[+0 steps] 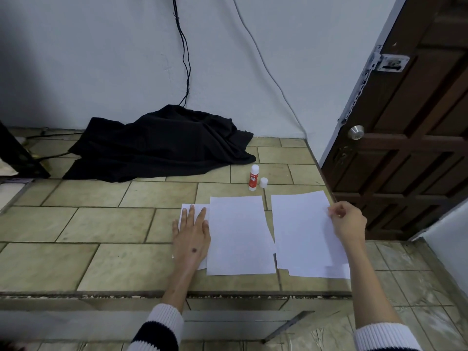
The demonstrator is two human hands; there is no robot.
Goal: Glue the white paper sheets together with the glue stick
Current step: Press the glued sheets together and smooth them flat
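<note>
Paper sheets [240, 234]: laid out, none visibly joined.
Glue stick [253, 178]: uncapped, untouched.
Left hand [192, 234]: flat, pressing paper.
Right hand [348, 221]: pinching the right-hand sheet [304, 229] by its edge.

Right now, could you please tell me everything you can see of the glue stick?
The glue stick is a small tube with a red printed label and a white top and base, plastic by the look of it. It stands upright on the tiled counter, beyond the paper sheets and in front of the black cloth. Its white cap is off and stands just to its right. Neither hand touches it. The label text is too small to read.
</note>
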